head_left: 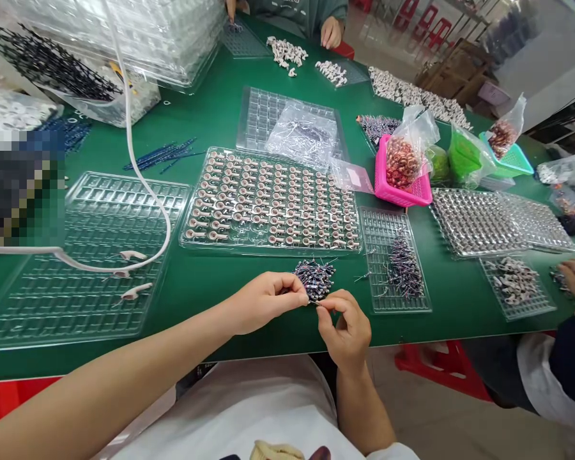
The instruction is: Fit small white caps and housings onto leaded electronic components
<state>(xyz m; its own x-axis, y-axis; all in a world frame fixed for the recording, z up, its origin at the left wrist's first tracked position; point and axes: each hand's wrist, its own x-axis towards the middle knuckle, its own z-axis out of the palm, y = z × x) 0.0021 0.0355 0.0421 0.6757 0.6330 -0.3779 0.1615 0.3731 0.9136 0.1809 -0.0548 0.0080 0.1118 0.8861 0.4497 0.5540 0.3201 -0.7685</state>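
My left hand [273,299] and my right hand [345,324] meet at the front edge of the green table, fingertips pinched close together. Between them is a small thin dark part, too small to identify, with one end at each hand. Just behind the fingers lies a pile of small dark components with wire leads [315,277]. Beyond the pile stands a clear tray of pinkish-white ring-ended parts [268,203], in rows. Right of my hands, another clear tray [376,281] holds more of the dark components.
At left, a clear tray [84,255] with a few white parts lies under a white cable [129,137]. A pink basket [405,191] holds a bag of reddish parts. Stacked clear trays [172,64] stand back left. Co-workers' hands [332,32] show at the back and right.
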